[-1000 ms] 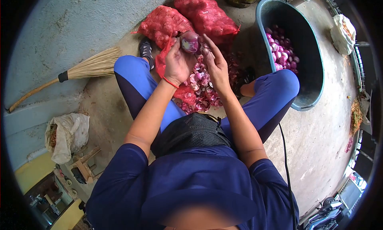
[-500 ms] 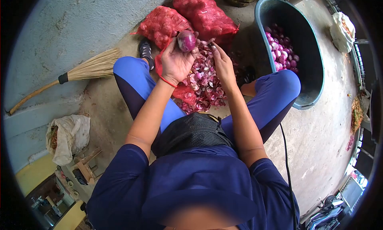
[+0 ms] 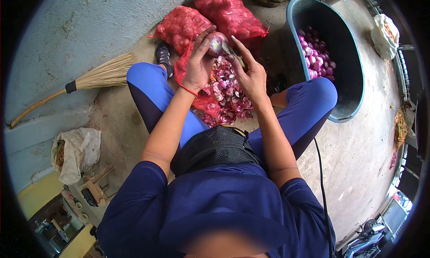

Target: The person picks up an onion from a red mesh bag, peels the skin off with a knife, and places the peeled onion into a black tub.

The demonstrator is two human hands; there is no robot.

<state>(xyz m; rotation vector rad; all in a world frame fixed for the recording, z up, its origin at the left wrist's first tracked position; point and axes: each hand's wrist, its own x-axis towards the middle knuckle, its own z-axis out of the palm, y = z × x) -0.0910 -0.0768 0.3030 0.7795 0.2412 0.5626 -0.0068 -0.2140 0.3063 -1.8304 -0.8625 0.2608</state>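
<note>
Red onion (image 3: 217,38) turned pale patch up, right fingers brought in close

Since the earlier frame, the onion has rolled in the grip and shifted slightly toward the right of the frame, and the right hand (image 3: 252,81) has come up beside it. Now the onion sits at the upper centre of the frame, over the loose onion skins (image 3: 226,91). Fingers of the left hand (image 3: 199,71) curl around it from the left, grasping it. The right fingers are parted, with the index finger stretched toward the onion; something pale shows beside them, but whether they grasp it, I cannot tell.

A slip looks the likeliest trouble: the onion is round and probably slick, held mainly from one side, so a push from the right could squeeze it out onto the skins, where matching colours might hide it.

Room is tight toward the top of the frame, where two red mesh sacks (image 3: 228,18) lie just beyond the hands. At upper right, the rim of the blue-grey tub (image 3: 361,85) stands close by the right knee (image 3: 316,96), which could get in the way of a wide swing. Freer space lies on the concrete floor (image 3: 358,146) at right, with a black cable (image 3: 321,182) near the person's side.
</note>
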